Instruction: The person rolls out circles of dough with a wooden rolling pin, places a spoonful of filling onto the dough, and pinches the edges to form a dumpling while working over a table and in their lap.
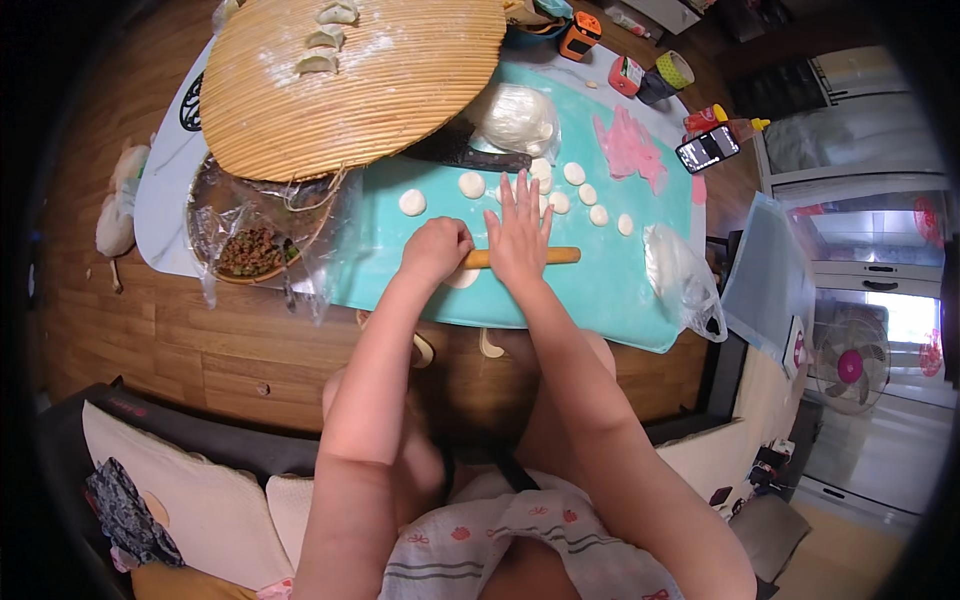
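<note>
My right hand [519, 236] lies flat across a wooden rolling pin [562, 256], palm on it and fingers stretched forward and apart. At the pin's left end, my left hand [439, 251] has curled fingers at the edge of a round dough wrapper [463, 280]. Part of that wrapper is under the pin and the hand, and the fingertips' grip is partly hidden. Beyond my hands, several small dough discs [472, 185] are spread on a turquoise mat [390, 277]; my right fingers cover some of them.
A round slatted tray [405, 97] bears three dumplings [325, 36]. Below it stands a plastic-covered bowl of filling [257, 251]. Wrapped dough [517, 112], a dark knife handle [499, 160], a pink glove [628, 146], a plastic bag [679, 277] and a phone [708, 148] are about.
</note>
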### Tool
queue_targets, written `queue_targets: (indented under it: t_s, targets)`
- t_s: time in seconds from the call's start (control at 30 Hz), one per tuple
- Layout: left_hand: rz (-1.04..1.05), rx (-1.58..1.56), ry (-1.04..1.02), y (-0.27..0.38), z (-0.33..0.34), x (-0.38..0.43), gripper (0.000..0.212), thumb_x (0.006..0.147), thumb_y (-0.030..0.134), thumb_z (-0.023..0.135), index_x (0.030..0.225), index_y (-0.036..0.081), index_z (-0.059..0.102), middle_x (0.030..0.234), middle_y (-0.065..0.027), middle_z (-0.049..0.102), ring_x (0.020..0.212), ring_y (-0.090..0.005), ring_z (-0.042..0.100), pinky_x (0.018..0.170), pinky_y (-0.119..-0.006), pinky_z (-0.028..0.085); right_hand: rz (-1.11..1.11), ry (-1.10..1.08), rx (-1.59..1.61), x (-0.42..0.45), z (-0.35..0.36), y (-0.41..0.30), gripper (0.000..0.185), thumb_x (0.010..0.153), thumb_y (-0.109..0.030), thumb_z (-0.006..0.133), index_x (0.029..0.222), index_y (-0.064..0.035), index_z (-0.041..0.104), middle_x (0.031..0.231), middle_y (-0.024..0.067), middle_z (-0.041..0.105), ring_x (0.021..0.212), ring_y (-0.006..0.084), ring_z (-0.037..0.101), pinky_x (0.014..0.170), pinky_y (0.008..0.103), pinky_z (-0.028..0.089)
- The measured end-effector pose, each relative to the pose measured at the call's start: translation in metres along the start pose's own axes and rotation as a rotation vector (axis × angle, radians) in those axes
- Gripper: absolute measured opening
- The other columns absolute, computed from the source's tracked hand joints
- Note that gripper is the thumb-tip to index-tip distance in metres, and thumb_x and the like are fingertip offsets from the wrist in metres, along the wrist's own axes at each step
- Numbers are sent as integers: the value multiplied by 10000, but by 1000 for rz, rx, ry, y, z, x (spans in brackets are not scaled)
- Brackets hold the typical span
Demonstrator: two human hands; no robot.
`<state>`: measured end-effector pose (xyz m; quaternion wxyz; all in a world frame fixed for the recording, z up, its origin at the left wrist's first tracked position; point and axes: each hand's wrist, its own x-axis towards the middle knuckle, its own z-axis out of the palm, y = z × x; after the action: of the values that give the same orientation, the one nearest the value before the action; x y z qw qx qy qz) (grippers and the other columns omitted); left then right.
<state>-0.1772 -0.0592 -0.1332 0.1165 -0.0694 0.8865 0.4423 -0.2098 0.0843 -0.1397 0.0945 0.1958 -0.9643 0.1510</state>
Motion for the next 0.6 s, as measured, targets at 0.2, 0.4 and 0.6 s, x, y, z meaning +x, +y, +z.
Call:
queue_targets:
  t_s: [0.2,0.4,0.6]
  targets:
    - [-55,148,26,-3,-4,-6,101,716,159,668,791,94,685,826,-113,660,802,-284,635,718,-378,511,59,-214,-25,-107,-28,-7,524,895,-277,487,1392,-204,336,1457,72,273,1353,306,212,1054,584,127]
    - [-25,31,0,-4,-3,-9,168,709,163,687,833,51,681,799,-139,656,722,-282,629,685,-367,497,-16,-220,-116,-98,-32,-4,517,888,-253,499,1383,-227,353,1455,49,274,1348,296,226,1039,607,140]
    - [18,3,-2,1,4,1,141,720,140,679,829,51,682,796,-129,661,713,-283,629,676,-375,493,-11,-66,-100,-1,0,4,539,890,-277,492,1397,-198,326,1487,66,206,1368,283,186,1069,551,145]
